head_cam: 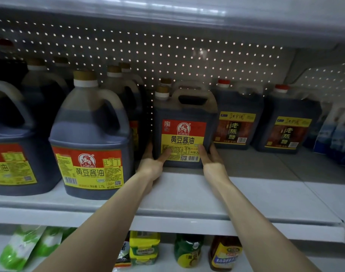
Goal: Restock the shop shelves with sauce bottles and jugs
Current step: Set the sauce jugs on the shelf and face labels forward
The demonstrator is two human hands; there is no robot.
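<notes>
A square dark soy sauce jug with a red and yellow label and a tan cap stands on the white shelf, set back from the front edge. My left hand clasps its lower left corner, thumb on the label. Against its lower right corner lies my right hand, thumb on the label too. Another like jug stands right behind it, mostly hidden.
Round soy sauce jugs crowd the shelf to the left. Two vinegar jugs with red caps stand to the right, then blue-white packs. Bare shelf lies in front of the vinegar. Bottles and green pouches fill the lower shelf.
</notes>
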